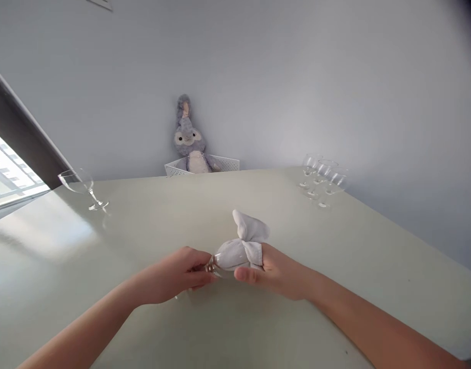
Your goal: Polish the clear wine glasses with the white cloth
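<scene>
A clear stemmed glass (224, 259) lies tipped on its side just above the table, its bowl pointing right. My left hand (177, 277) is closed around its stem end, with thumb and fingers pinching there; the foot is hidden by the hand. A white cloth (254, 229) is stuffed into the bowl, and one corner sticks up out of the rim. At the rim, my right hand (279, 274) grips the cloth, its thumb lying along the near side of the bowl. The right fingers are mostly hidden behind the cloth.
One stemmed glass (99, 205) stands at the far left of the pale table (173, 215). Three more stemmed glasses (323, 204) stand grouped at the back right. Behind the far edge, a grey plush rabbit (189, 143) sits in a white basket (229, 164) against the wall.
</scene>
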{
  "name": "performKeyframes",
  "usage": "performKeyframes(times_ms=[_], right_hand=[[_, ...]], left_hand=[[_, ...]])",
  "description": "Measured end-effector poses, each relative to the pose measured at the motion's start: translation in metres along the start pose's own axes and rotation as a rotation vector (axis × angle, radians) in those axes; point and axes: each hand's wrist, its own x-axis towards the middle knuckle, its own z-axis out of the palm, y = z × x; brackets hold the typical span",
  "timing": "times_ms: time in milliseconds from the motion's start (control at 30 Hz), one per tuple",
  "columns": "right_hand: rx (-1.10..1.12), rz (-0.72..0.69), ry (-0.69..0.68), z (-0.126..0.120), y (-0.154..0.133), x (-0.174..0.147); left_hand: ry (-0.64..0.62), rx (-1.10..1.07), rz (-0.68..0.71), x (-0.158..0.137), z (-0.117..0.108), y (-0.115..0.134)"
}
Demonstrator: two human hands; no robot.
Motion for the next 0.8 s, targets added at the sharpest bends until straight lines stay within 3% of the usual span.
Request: performKeyframes(times_ms=[133,267,533,700,800], right_hand=[[0.102,0.118,-0.049,-0.007,0.004,0.001],[0.188,0.234,0.141,-0.011,0.005,0.0],[0.238,0.169,0.451,-0.011,-0.011,-0.006],[0.086,0.026,0.727,0.002,-0.013,-0.018],[-0.291,-0.256,0.8,0.01,-0.013,-0.024]], left_hand=[[-0.101,0.018,0.011,-0.001,0.0,0.006],[-0.152,-0.009,0.028,0.0,0.001,0.009],[-0.073,-0.097,0.006,0.005,0.006,0.011],[0.004,-0.145,-0.042,0.005,0.008,0.014],[0.026,-0.184,-0.048,0.006,0.007,0.012]])
